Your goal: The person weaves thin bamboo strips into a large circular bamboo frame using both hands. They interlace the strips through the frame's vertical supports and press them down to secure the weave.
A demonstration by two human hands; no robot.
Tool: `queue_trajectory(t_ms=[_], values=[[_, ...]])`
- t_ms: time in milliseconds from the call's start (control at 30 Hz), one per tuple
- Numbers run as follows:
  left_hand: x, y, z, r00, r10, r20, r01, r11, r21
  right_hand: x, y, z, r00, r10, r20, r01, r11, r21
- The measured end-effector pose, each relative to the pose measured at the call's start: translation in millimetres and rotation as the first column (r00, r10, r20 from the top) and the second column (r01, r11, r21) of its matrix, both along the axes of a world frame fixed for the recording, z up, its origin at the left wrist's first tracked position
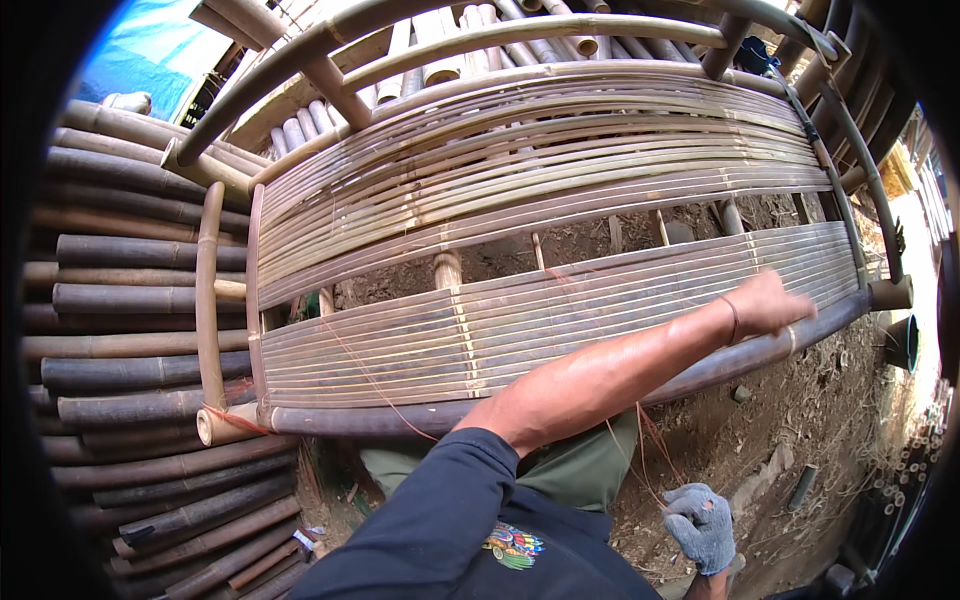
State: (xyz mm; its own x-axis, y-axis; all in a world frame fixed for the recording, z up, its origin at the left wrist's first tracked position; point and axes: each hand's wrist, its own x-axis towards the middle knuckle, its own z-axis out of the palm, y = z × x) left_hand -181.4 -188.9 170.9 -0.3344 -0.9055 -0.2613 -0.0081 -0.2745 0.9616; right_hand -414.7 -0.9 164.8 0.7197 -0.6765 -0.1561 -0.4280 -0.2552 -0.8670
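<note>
Fingers of the gloved right hand curl closed round orange cord before the bamboo bench; we cannot tell the grip of the blurred left hand, near the front rail. Slack, we judge, could tangle the cord.

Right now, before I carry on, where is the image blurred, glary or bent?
Head view: left hand looks motion-blurred; gloved right hand is clearer; glare washes out patches by the blue tarp and along the right edge; the front rail looks curved, likely fisheye distortion; corners are black.
</note>
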Motion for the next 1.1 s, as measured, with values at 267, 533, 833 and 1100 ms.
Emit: queue_trajectory(t_ms=[267,533,833,1100], values=[[86,33,67,0.572,0.457,-0.681,-0.285,0.889,0.357,-27,-5,17,0.802,-0.481,0.354,0.322,0.848,0.421],[108,47,101,0.86,0.046,-0.508,0.028,0.99,0.136,-14,-3,16,0.896,0.053,-0.44,-0.241,0.892,-0.382],[143,27,16,0.942,0.168,0.292,-0.154,0.986,-0.069,-73,-6,83,0.831,-0.15,-0.536,0.081,0.985,-0.151],[48,67,97,0.995,0.011,-0.1,0.003,0.989,0.145,-271,-3,26,-0.017,-0.734,-0.679,0.286,0.648,-0.706]])
